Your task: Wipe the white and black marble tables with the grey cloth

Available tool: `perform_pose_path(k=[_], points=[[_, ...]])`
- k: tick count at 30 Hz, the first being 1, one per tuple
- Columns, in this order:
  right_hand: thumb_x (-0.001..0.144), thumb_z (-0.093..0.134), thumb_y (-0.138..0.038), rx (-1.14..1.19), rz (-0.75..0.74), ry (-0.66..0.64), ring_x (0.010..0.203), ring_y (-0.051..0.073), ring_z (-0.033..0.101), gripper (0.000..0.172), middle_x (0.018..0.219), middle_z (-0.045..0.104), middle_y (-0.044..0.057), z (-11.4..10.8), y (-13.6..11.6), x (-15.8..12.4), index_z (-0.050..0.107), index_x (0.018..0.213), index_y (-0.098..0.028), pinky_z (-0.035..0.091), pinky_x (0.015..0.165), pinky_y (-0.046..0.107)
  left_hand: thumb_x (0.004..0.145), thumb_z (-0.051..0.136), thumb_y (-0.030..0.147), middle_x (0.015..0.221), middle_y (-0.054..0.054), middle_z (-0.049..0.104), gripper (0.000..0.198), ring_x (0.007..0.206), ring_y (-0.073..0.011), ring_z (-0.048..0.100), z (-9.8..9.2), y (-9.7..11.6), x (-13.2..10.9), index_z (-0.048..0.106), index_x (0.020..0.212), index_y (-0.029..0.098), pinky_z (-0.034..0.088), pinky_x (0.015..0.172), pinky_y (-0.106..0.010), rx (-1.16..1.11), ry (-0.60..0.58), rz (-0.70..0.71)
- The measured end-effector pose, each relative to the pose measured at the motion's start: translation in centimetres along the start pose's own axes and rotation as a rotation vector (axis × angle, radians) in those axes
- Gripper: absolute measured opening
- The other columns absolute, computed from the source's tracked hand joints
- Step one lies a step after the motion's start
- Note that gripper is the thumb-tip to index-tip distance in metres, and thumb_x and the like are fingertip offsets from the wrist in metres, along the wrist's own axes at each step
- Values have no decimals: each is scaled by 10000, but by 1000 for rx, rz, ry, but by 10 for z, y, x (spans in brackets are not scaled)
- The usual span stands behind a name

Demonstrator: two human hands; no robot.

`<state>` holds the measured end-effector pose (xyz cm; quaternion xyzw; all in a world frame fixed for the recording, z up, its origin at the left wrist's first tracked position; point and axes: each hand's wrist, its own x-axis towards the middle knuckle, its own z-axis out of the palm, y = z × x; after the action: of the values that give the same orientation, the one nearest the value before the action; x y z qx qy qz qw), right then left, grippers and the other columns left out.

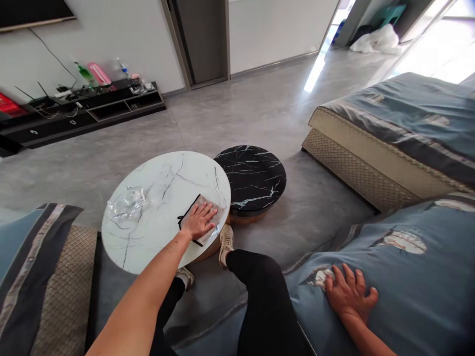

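Observation:
My left hand (pixel 200 221) lies flat, fingers a little apart, on a greyish-beige cloth (pixel 193 207) with black edging and a small black loop. Beneath the cloth is the round white marble-patterned table (pixel 166 173), near its right edge. Crumpled clear plastic (pixel 128 201) rests on the left part of that top. Over to the right, my right hand (pixel 349 294) presses on the blue-grey sofa cover (pixel 419 291) with its fingers spread, holding nothing. The underside of my left palm is hidden.
A lower round black table (pixel 256 173) adjoins the white one. My shoes stand by the table base. Another sofa section (pixel 389 133) is at the right, and a cushioned seat (pixel 67 277) at the left. A TV cabinet (pixel 89 111) with bottles runs along the wall.

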<state>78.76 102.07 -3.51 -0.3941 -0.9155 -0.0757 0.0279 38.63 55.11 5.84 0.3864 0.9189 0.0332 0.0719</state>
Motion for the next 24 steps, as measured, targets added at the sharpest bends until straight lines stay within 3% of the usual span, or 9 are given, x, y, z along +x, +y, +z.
perform_pose_path(k=[4,8,12,16,21,24], points=[[1085,326,-438,-58,-4,-64,1657,266,263,576,1715,472,40,0,1,0,764,1425,-282,155,1328,633,1067,441,703,1883,-20,184,794,1746,-352,101,13,-3,11,334,1773,356,40,1401,-616,-6,-16,-126],[1079,352,-430,-72,15,-97,1660,271,267,554,1722,461,45,-7,-2,1,757,1433,-297,160,1321,635,1083,372,688,1888,-50,159,819,1744,-371,91,14,-5,27,281,1793,291,53,1398,-632,-34,24,-321],[1077,339,-414,-44,16,-100,1664,280,277,551,1718,464,52,-14,-6,0,759,1420,-318,143,1322,632,1086,322,700,1890,-72,154,836,1738,-402,94,15,-17,11,275,1796,262,82,1389,-660,-60,59,-519],[1065,316,-433,-40,23,-110,1658,277,280,583,1708,473,53,-12,-4,0,752,1435,-319,169,1320,633,1084,309,707,1892,-72,159,837,1734,-413,110,22,-42,-52,276,1796,268,104,1386,-665,-48,74,-715],[1057,275,-445,14,3,-91,1660,274,266,614,1711,464,55,-9,-1,1,742,1439,-327,186,1312,643,1090,270,693,1892,-80,165,833,1728,-420,130,27,-80,-174,251,1801,261,157,1374,-669,-29,69,-1004],[1055,280,-430,74,0,-110,1668,285,245,606,1705,456,69,-13,-2,0,726,1455,-341,195,1293,655,1083,287,700,1877,-111,224,838,1704,-428,217,24,-97,-232,290,1791,251,226,1355,-666,5,51,-1096]])
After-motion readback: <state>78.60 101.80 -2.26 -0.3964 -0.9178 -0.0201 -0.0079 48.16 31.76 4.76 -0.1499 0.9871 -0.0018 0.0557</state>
